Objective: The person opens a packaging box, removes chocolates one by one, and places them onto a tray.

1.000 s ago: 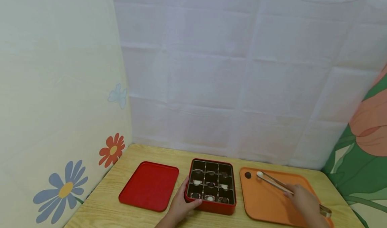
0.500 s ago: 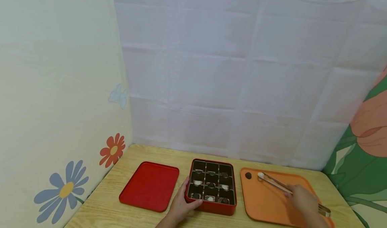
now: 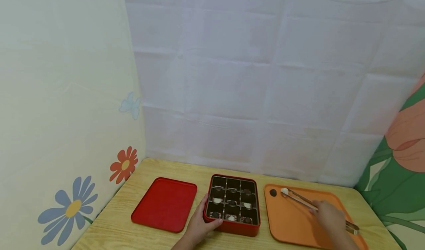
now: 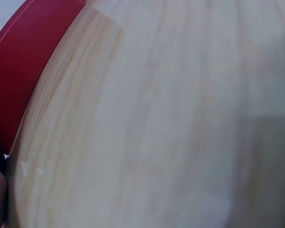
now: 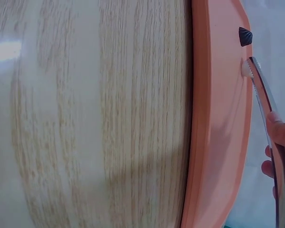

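Observation:
My left hand grips the front left corner of a red box, thumb at the front rim and fingers along the left side. Dark and white chocolates lie in several of the box's compartments. Metal tongs are held in my right hand, over the orange tray. Their tips are at a white chocolate near the tray's back left corner. Just left of it in the head view sits a dark ridged chocolate. The left wrist view shows the box's red side and mostly table.
A flat red lid lies on the wooden table to the left of the box. A white cloth hangs behind the table, with flower-printed cloths at the sides.
My right hand and the tongs have shifted slightly to the left, and the tong tips stay at the white chocolate. The left hand keeps its hold on the box.

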Tool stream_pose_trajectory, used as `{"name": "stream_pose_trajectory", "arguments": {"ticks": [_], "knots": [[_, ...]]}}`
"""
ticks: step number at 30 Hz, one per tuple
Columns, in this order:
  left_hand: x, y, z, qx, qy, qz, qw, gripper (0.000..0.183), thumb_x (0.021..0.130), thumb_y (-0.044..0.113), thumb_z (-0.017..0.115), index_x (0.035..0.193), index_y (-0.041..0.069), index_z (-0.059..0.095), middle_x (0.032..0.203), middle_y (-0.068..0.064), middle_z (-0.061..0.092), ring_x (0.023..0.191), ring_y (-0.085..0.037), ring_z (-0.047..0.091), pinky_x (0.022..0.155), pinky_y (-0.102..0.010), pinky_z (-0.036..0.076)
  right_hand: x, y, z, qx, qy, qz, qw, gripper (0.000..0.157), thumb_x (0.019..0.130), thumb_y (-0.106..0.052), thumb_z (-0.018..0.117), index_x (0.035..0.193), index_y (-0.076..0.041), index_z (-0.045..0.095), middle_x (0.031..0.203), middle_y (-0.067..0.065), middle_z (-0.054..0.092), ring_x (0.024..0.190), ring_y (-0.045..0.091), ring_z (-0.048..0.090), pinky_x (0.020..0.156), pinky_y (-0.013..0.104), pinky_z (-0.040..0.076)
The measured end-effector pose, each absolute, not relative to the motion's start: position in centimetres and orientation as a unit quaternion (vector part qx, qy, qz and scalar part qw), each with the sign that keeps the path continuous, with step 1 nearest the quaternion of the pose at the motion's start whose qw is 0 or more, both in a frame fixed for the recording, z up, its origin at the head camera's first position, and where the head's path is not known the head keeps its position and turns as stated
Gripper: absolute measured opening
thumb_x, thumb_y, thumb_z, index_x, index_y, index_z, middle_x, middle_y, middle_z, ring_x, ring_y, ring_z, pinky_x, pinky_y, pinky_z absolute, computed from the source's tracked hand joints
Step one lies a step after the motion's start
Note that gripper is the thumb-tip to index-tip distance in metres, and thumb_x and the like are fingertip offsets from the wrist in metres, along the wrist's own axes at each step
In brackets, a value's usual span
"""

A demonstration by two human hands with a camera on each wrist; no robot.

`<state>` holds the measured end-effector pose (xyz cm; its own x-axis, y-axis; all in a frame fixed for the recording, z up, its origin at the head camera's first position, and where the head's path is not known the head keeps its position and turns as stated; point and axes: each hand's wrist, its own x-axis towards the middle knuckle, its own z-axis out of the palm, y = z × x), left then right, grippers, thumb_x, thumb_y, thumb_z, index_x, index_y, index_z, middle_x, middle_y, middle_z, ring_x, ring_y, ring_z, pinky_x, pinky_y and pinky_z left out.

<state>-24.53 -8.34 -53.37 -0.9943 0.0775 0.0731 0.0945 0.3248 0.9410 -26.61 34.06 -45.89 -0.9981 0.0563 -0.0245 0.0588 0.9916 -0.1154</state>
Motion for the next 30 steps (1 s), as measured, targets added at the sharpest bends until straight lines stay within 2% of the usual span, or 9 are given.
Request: {"name": "stream_pose_trajectory", "arguments": {"ticks": [10, 20, 30], "knots": [[-24.5, -8.3, -53.3, -0.048, -0.822, -0.567, 0.004, 0.103, 0.077, 0.040, 0.082, 0.157, 0.012, 0.023, 0.153, -0.026, 0.035, 0.138, -0.049, 0.036, 0.102, -0.066, 0.038, -26.8, 34.2, -46.3, 0.046, 0.995, -0.070, 0.048, 0.048, 0.089, -0.036, 0.069, 0.122, -0.002, 0.065, 0.109, 0.021, 0.067, 0.095, 0.040, 0.064, 0.072, 0.054, 0.049], [-24.5, -8.3, -53.4, -0.052, -0.820, -0.570, 0.008, 0.103, 0.077, 0.039, 0.083, 0.157, 0.013, 0.023, 0.152, -0.025, 0.037, 0.136, -0.047, 0.039, 0.101, -0.064, 0.040, -26.7, 34.3, -46.2, 0.052, 0.994, -0.078, 0.062, 0.053, 0.091, -0.039, 0.067, 0.126, -0.001, 0.062, 0.111, 0.023, 0.065, 0.096, 0.041, 0.064, 0.071, 0.053, 0.049], [-24.6, -8.3, -53.6, -0.056, -0.822, -0.566, 0.021, 0.102, 0.077, 0.037, 0.083, 0.156, 0.012, 0.024, 0.150, -0.025, 0.040, 0.135, -0.045, 0.041, 0.101, -0.063, 0.040, -26.6, 33.8, -45.2, 0.022, 0.997, -0.077, 0.021, 0.054, 0.091, -0.040, 0.066, 0.127, 0.000, 0.061, 0.114, 0.028, 0.064, 0.093, 0.041, 0.064, 0.068, 0.053, 0.051]]}}
